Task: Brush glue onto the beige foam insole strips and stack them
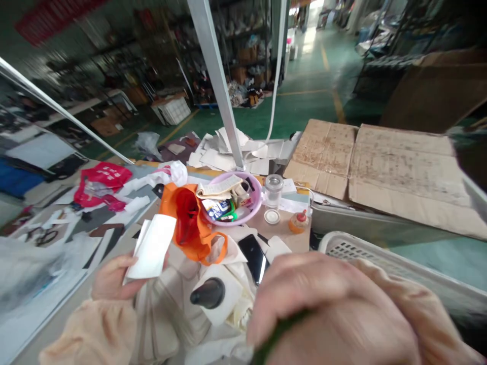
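Observation:
My left hand (110, 278) is closed on a small stack of white sheets (152, 247), held above the cluttered worktable. My right hand (323, 309) is raised very close to the camera and blurred, with its fingers curled. A dark green edge (279, 329) shows under its fingers; I cannot make out what it is. Below and between the hands lie white cut pieces (224, 299) with a black rounded knob (208, 293) on them and a black phone (254, 256).
An orange bag (186, 218) and a pink bowl (255, 205) of odds and ends sit mid-table, with a clear jar (273, 190) and a small orange bottle (299, 222) beside them. A white plastic basket (380, 258) stands right, flattened cardboard (380, 162) behind it, a metal post (220, 86) upright.

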Motion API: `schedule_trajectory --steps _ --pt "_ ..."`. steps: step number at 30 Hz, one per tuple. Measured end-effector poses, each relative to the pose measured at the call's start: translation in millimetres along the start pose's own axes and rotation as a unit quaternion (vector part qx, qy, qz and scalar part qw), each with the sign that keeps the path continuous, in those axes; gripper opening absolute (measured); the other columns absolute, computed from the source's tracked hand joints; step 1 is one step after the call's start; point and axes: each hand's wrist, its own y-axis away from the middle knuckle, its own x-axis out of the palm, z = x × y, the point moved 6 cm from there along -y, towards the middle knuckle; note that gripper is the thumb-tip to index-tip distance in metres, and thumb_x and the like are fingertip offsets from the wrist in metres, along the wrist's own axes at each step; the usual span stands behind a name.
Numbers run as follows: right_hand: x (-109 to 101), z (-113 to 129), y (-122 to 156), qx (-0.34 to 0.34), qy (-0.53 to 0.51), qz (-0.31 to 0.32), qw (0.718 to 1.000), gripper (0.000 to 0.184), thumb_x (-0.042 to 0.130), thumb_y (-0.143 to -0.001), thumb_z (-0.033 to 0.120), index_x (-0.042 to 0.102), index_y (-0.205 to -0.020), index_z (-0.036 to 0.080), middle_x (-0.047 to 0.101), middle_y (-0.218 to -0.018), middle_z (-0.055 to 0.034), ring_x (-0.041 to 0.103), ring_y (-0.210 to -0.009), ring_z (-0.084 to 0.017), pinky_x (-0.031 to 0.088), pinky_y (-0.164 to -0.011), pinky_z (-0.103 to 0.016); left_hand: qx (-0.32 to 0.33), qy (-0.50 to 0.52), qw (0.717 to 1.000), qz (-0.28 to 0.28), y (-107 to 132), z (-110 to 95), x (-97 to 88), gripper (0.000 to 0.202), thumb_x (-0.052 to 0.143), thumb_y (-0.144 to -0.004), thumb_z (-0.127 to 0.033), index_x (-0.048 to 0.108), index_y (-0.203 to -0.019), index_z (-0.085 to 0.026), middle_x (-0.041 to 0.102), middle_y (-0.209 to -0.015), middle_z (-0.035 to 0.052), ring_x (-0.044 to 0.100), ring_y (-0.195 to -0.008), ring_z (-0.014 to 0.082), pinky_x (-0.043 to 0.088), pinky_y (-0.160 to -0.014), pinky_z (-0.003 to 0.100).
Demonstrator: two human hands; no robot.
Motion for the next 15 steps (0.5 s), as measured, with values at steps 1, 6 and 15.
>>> schedule_trajectory --steps 1,6,15 --pt "3.6 -0.3 -7.8 0.004 0.002 0.007 1.0 0.034 0.07 -0.065 0.049 0.073 -0.08 0.018 0.069 -0.079 -0.0043 0.063 -0.074 -0.015 0.052 -0.068 -0.022 0.023 0.053 0.998 0.001 14.9 -1.4 -0.5 0.062 0.051 -0.064 -0.032 0.053 -0.123 -0.015 0.071 -0.083 0.0076 0.064 -0.079 0.0282 0.053 -0.072 0.043" --pt "25.1 -46.1 -11.7 0.122 -0.189 -0.032 0.974 0.047 0.083 -0.058 0.029 0.067 -0.102 0.022 0.062 -0.077 -0.0006 0.055 -0.062 -0.011 0.046 -0.055 -0.019 0.096 0.182 0.978 0.031 82.5 17.8 20.9 0.069 0.072 -0.059 -0.039 0.054 -0.122 -0.018 0.071 -0.094 0.0103 0.066 -0.081 0.028 0.056 -0.075 0.041" --pt "65.7 -64.7 38.5 0.192 -0.311 -0.056 0.929 0.046 0.08 -0.05 0.019 0.07 -0.095 0.02 0.065 -0.107 -0.0063 0.048 -0.114 -0.025 0.038 -0.098 -0.04 0.104 0.083 0.991 0.029 167.0 77.9 84.9 0.065 0.063 -0.075 -0.052 0.041 -0.134 -0.035 0.067 -0.114 0.005 0.065 -0.1 0.0276 0.057 -0.077 0.038"
